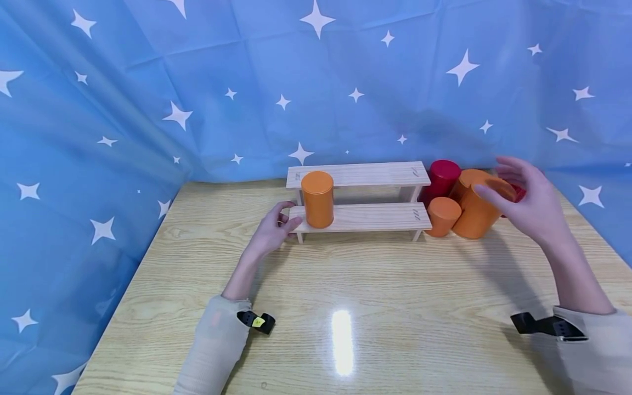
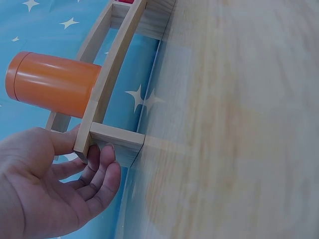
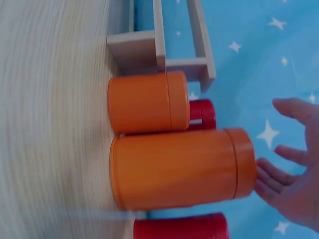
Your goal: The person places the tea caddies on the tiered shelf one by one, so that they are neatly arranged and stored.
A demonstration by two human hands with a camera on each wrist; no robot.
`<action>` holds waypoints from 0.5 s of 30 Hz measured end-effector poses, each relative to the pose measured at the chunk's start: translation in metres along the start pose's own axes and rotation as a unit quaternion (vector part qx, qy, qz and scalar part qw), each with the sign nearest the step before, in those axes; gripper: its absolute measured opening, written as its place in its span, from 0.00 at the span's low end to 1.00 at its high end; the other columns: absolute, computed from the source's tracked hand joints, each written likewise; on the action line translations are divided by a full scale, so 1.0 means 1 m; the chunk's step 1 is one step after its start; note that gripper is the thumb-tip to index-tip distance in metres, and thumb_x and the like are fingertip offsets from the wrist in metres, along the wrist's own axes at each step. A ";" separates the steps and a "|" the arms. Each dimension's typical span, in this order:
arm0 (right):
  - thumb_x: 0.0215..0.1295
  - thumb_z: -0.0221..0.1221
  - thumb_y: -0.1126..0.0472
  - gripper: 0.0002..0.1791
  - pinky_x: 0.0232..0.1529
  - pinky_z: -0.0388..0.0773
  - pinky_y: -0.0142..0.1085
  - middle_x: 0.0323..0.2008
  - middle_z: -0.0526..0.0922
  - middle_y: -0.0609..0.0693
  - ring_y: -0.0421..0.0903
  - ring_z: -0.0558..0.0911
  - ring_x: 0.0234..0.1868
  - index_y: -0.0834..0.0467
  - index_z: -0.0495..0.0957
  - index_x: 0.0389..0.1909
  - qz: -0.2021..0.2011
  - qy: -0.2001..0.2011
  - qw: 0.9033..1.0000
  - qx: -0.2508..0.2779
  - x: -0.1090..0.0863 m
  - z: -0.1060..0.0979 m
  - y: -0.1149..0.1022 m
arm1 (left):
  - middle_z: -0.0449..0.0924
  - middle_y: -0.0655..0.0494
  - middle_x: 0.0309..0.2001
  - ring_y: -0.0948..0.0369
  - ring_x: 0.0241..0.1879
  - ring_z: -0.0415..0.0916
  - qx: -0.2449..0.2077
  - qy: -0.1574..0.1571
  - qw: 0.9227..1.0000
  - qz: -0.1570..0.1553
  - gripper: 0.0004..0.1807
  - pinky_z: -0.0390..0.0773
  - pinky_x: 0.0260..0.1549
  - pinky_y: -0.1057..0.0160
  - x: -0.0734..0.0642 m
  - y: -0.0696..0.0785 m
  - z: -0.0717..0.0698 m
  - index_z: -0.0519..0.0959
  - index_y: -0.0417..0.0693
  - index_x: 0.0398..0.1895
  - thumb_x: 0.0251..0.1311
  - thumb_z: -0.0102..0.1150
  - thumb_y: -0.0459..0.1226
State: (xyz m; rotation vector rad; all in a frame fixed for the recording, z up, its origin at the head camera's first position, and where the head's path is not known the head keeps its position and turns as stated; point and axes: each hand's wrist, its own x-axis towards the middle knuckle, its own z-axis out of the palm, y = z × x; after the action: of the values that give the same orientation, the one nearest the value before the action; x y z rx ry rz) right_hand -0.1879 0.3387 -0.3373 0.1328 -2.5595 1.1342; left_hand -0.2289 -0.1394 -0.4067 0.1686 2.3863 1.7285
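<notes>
A two-tier wooden shelf (image 1: 373, 218) stands on the table, with an orange canister (image 1: 318, 202) upright on the left part of its lower step. My left hand (image 1: 270, 235) grips the left end of that step, thumb over the board and fingers curled below it, as the left wrist view shows. At the shelf's right side, my right hand (image 1: 535, 206) hovers with fingers spread and nothing held. Its fingertips are close to the lid of a large orange canister (image 3: 182, 169); whether they touch it I cannot tell.
Beside the large canister stand a smaller orange canister (image 1: 443, 218) and a red canister (image 1: 443, 178), close to the shelf's right end. Another orange canister (image 1: 466, 178) and a second red one (image 3: 179, 228) are partly hidden. A blue starry curtain (image 1: 345, 82) hangs behind the table (image 1: 375, 307).
</notes>
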 end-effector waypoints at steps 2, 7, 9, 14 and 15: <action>0.67 0.67 0.54 0.39 0.60 0.62 0.19 0.65 0.70 0.58 0.51 0.68 0.65 0.47 0.62 0.76 0.010 -0.003 1.000 -0.011 0.000 -0.003 0.004 | 0.60 0.52 0.34 0.57 0.34 0.66 0.002 0.001 1.000 0.000 0.27 0.86 0.44 0.56 0.000 0.000 0.000 0.65 0.44 0.71 0.73 0.59 0.38; 0.66 0.67 0.53 0.41 0.56 0.61 0.15 0.64 0.69 0.66 0.55 0.68 0.62 0.55 0.61 0.76 0.014 -0.008 0.999 -0.033 0.001 -0.007 0.014 | 0.60 0.52 0.34 0.57 0.34 0.66 0.005 0.001 1.000 0.001 0.27 0.86 0.45 0.56 -0.001 0.000 0.000 0.65 0.44 0.71 0.73 0.59 0.38; 0.66 0.68 0.54 0.41 0.50 0.62 0.13 0.62 0.70 0.67 0.46 0.70 0.57 0.59 0.62 0.75 0.008 -0.012 0.999 -0.039 0.002 -0.007 0.019 | 0.59 0.52 0.34 0.57 0.35 0.66 0.002 0.000 1.000 -0.001 0.28 0.86 0.45 0.55 -0.001 0.000 0.000 0.65 0.44 0.72 0.72 0.59 0.39; 0.64 0.69 0.57 0.42 0.36 0.64 0.14 0.60 0.70 0.68 0.32 0.66 0.43 0.67 0.60 0.73 -0.010 -0.043 0.998 -0.037 0.002 -0.008 0.031 | 0.58 0.53 0.34 0.57 0.35 0.66 -0.001 -0.002 1.000 0.001 0.28 0.86 0.46 0.54 -0.001 0.001 0.000 0.65 0.44 0.72 0.72 0.59 0.39; 0.64 0.69 0.58 0.42 0.35 0.65 0.14 0.60 0.70 0.68 0.33 0.66 0.43 0.67 0.60 0.73 -0.011 -0.049 0.998 -0.035 0.001 -0.007 0.032 | 0.58 0.53 0.34 0.57 0.35 0.66 0.000 -0.002 1.000 0.003 0.28 0.86 0.46 0.55 -0.001 0.001 0.000 0.65 0.44 0.71 0.72 0.59 0.39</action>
State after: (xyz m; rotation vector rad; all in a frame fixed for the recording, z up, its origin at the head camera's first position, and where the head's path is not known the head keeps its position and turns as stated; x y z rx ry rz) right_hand -0.1944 0.3660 -0.3550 0.2038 -2.6734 1.0520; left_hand -0.2274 -0.1394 -0.4060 0.1802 2.3863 1.7287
